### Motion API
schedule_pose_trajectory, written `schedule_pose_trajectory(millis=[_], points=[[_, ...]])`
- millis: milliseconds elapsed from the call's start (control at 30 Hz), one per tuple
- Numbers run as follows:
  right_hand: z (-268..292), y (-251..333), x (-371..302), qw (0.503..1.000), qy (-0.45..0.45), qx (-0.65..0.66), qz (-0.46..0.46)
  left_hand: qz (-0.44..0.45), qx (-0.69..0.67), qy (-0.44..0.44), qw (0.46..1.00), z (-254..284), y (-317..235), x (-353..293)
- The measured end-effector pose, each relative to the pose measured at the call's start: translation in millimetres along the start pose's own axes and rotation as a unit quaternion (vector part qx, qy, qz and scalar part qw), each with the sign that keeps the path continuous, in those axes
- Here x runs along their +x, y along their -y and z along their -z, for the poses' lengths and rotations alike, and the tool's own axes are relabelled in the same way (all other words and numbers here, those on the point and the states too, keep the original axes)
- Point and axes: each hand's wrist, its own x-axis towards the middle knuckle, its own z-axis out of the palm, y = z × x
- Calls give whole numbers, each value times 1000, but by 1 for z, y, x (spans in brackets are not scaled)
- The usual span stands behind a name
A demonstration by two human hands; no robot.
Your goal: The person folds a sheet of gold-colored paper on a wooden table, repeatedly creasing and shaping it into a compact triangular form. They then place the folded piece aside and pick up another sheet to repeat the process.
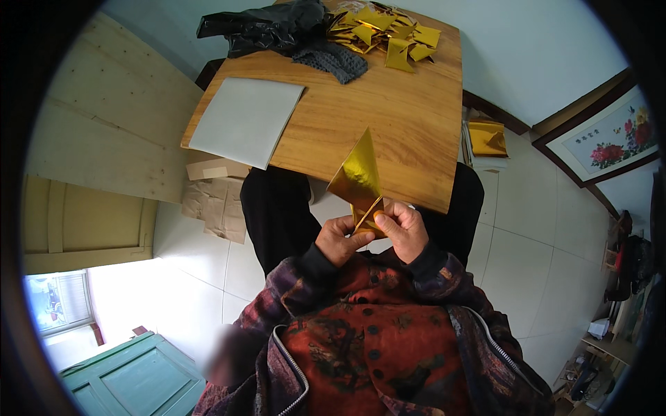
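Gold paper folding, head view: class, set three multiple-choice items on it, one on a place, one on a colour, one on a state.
1. Where does the pile of folded gold pieces lie?
A floor
B far end of the wooden table
C lap
2. What colour is the flat stack of sheets?
A grey
B red
C green
3. How is the gold paper held?
A left hand only
B lying loose
C both hands, right hand too

Key: 1 B, it sits beside the black bag; 2 A, plain grey top; 3 C, fingers of both pinch it.
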Motion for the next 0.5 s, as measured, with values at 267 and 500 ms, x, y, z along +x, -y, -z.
schedule_pose_trajectory(millis=[267, 500], points=[[6, 3, -3, 995, 36, 36, -89, 10, -33, -10, 999, 3, -4, 2], [16, 6, -1, 999, -2, -11, -30, 62, -25, 57, 996, 17, -4, -19]])
